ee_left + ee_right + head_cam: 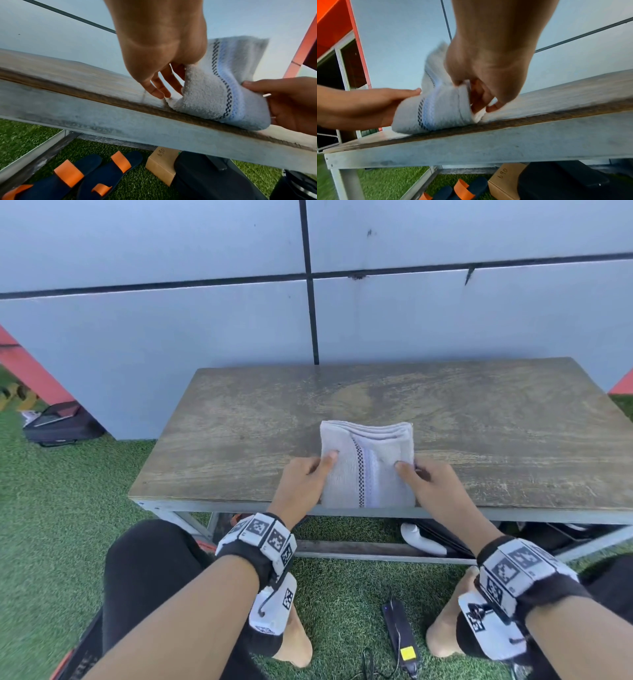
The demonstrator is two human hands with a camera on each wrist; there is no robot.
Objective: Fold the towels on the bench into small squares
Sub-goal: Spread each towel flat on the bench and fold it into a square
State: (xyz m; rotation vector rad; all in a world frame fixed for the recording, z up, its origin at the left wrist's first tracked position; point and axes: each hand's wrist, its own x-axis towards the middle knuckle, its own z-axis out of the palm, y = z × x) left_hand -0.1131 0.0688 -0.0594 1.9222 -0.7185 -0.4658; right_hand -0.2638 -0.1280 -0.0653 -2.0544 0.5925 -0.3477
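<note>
A folded white towel (368,467) with a dark checked stripe and a pale blue band lies at the near edge of the wooden bench (239,440). My left hand (317,472) pinches its left side, thumb on top and fingers beneath. My right hand (411,474) pinches the right side the same way. In the left wrist view the towel (214,86) is raised at its sides between the left hand (163,60) and the right hand (291,102), its near fold resting on the bench edge (120,102). From the right wrist, the right hand (488,81) curls under the towel (440,111).
A grey panelled wall (205,320) stands right behind the bench. Under the bench are blue and orange sandals (89,174), a cardboard box (161,165) and a black bag (559,182). A black device with a cable (399,631) lies on the artificial grass between my feet.
</note>
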